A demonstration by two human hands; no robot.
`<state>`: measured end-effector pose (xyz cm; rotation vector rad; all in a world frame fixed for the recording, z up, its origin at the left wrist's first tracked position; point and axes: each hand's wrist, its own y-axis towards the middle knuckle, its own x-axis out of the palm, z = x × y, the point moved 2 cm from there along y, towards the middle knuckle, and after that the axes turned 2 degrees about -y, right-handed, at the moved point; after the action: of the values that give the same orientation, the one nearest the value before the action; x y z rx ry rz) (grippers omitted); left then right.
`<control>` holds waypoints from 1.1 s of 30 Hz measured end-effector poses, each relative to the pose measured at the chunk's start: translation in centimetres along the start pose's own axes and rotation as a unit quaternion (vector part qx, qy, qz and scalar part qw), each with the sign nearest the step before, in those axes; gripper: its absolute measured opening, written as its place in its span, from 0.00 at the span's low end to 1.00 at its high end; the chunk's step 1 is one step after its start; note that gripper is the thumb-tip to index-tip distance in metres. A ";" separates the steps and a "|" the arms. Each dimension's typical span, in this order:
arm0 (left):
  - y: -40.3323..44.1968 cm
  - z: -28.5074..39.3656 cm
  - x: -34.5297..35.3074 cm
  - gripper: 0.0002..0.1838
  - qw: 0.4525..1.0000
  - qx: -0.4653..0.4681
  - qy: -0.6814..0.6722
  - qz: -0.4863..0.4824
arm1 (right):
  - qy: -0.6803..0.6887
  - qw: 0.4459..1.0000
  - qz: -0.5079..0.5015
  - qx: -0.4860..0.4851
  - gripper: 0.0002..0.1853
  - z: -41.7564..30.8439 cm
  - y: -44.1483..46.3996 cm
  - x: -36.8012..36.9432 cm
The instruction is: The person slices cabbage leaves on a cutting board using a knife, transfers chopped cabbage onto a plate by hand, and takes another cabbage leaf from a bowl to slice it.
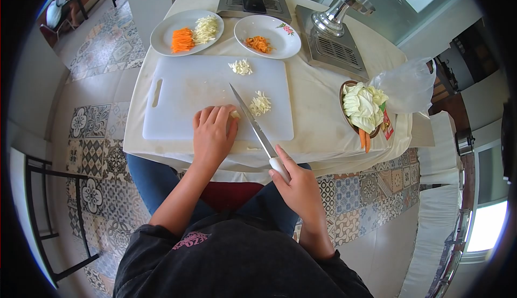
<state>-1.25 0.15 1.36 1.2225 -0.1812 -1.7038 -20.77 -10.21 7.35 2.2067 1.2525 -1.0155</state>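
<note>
- Slicing appears under way near the worktop's (328,144) front edge, the right hand (299,187) wrapping its grip around a knife (254,124).
- The left hand's (212,131) grip pins a pale vegetable piece (235,114) to the cutting board (186,93).
- Another cut calls for careful blade alignment.

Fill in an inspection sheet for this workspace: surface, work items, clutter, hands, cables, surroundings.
Surface: cream tablecloth, white cutting board on it.
Work items: knife; two pale shredded piles on the board.
Clutter: oval plate and flowered plate, both holding shreds; bowl with cabbage leaves; plastic bag; phone on metal stand.
Hands: left hand holds a pale piece on the board; right hand grips the knife.
Cables: nothing seen.
Surroundings: patterned floor tiles; seated person in background.
</note>
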 end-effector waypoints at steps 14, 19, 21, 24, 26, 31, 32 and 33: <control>-0.4 -0.5 0.0 0.11 0.999 -0.008 -0.037 0.023 | 0.082 0.995 -0.038 -0.031 0.29 0.1 -0.8 1.3; -0.2 -0.4 -0.1 0.09 0.999 0.020 -0.031 0.026 | 0.086 0.994 -0.028 -0.067 0.31 -0.1 -0.8 1.9; -0.2 -0.5 -0.1 0.09 0.999 0.014 -0.031 0.025 | 0.065 0.994 -0.026 -0.089 0.32 -0.2 -0.8 2.3; -0.1 -0.5 0.0 0.09 0.999 0.004 -0.034 0.021 | 0.034 0.995 -0.024 -0.094 0.32 -0.2 -0.7 2.8; -0.1 -0.5 0.0 0.09 0.999 0.000 -0.032 0.020 | 0.017 0.995 -0.025 -0.093 0.32 -0.1 -0.8 3.0; 0.1 -0.4 -0.1 0.08 0.999 0.001 -0.030 0.014 | -0.005 0.996 -0.027 -0.089 0.33 0.0 -0.9 3.4; 0.1 -0.3 -0.1 0.08 1.000 0.001 -0.028 0.014 | -0.009 0.996 -0.032 -0.084 0.33 0.0 -0.9 3.4; 0.1 -0.3 -0.1 0.08 1.000 0.000 -0.026 0.014 | -0.012 0.996 -0.037 -0.080 0.34 -0.1 -0.9 3.3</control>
<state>-0.93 0.35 1.34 1.1715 -0.2295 -1.7120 -20.45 -7.82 4.87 2.0360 1.3633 -0.9324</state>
